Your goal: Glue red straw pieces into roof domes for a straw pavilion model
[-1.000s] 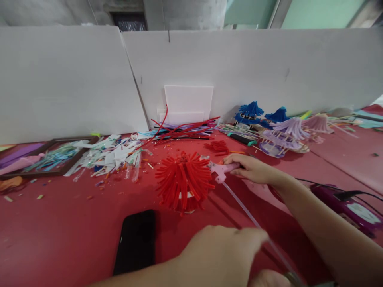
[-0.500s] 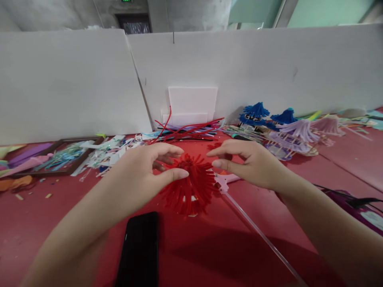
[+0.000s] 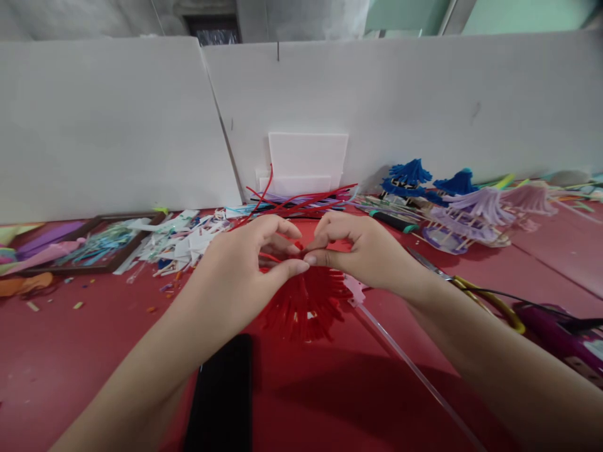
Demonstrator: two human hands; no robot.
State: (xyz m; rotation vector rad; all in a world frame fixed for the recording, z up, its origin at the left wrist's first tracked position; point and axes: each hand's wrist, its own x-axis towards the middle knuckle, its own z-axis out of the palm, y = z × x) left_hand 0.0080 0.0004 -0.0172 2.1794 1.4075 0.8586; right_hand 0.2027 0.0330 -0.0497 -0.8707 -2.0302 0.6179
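A red fringed piece (image 3: 306, 304), shaped like a small roof of pipe-cleaner strands, stands on the red table in front of me. Over its top my left hand (image 3: 254, 260) and my right hand (image 3: 353, 251) meet, thumbs nearly touching. A small red bit (image 3: 299, 245) shows between the fingertips, and both hands are closed on it. A red strand passes by my left fingers. Beside the fringed piece on the right lies a pink glue gun (image 3: 355, 290) with a clear glue stick (image 3: 414, 370).
A black phone (image 3: 221, 395) lies near the front edge. Scissors (image 3: 490, 298) and a purple device (image 3: 556, 333) are at right. Blue (image 3: 407, 179) and lilac (image 3: 464, 220) roofed models stand behind them. Red and purple stems (image 3: 301, 204) lie at the back, white scraps (image 3: 193, 242) at left.
My hands have come together over the top of the red piece and their fingertips have closed. The view has shifted slightly, and the scissors and green-black handle now show more on the right.
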